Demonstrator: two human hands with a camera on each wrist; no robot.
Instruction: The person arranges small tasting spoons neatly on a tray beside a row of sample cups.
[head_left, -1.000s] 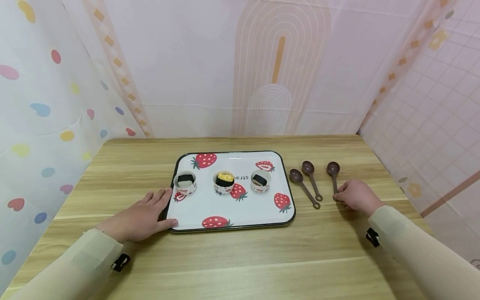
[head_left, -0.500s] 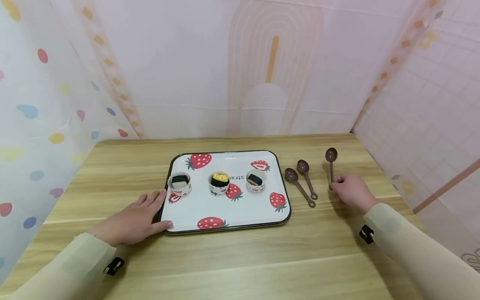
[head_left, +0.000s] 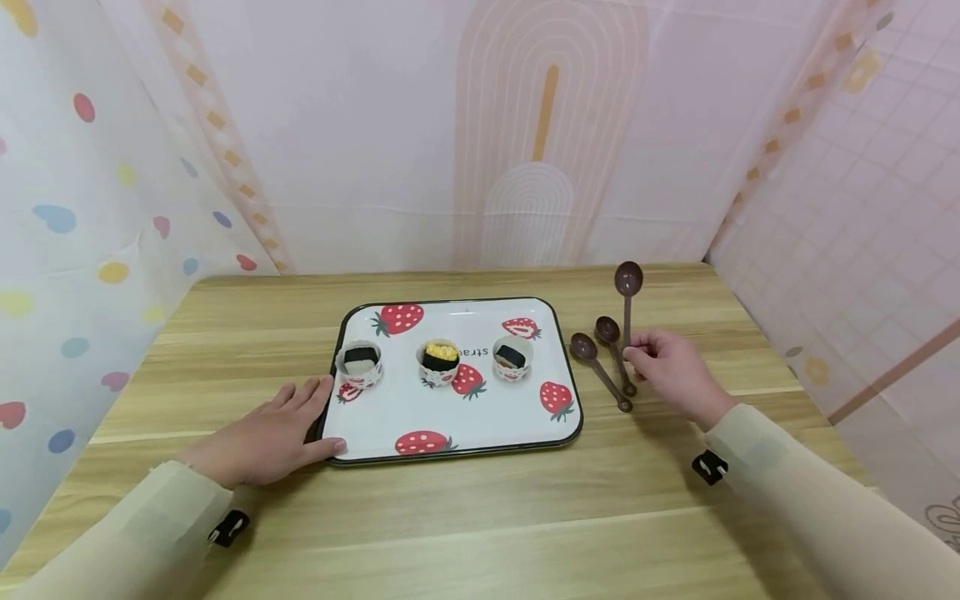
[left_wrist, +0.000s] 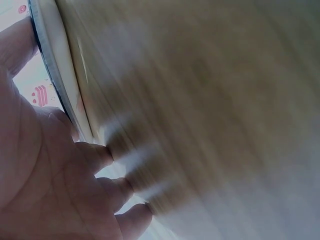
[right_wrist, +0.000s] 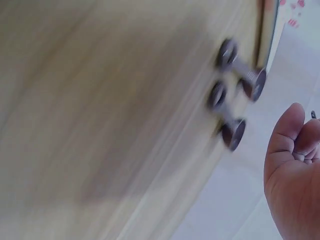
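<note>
Right hand (head_left: 678, 375): thumb and forefinger pinch the handle end of a brown spoon (head_left: 627, 303). Its bowl points away from the person, beyond the fingertips; the spoon appears clear of the counter (head_left: 480, 517). Right wrist view: only a small dark tip shows past the fingers, so most of this spoon is out of sight there.

A second spoon (head_left: 617, 358) lies on the counter just left of the right fingers, its handle near the thumb. A third spoon (head_left: 604, 377) lies a little further left, between those fingers and the tray (head_left: 502, 429). Both are brown, handles slanting toward the person.

Left hand (head_left: 273, 433): palm down, fingers spread and fairly straight, gripping nothing. Thumb rests over the tray's rim at the near left corner; forefinger is against the left edge. Left wrist view: the other three fingers reach the counter just outside the tray.

Tray: white, dark rim, red strawberries, lying to the right of the left fingers. Three paper cups stand on it in a row. First cup (head_left: 362, 383), just right of the left fingertips: black-and-white food piece. Middle cup (head_left: 444, 380): yellow-topped piece, black band. Last cup (head_left: 512, 376), farthest from the left fingers: dark-banded piece.
</note>
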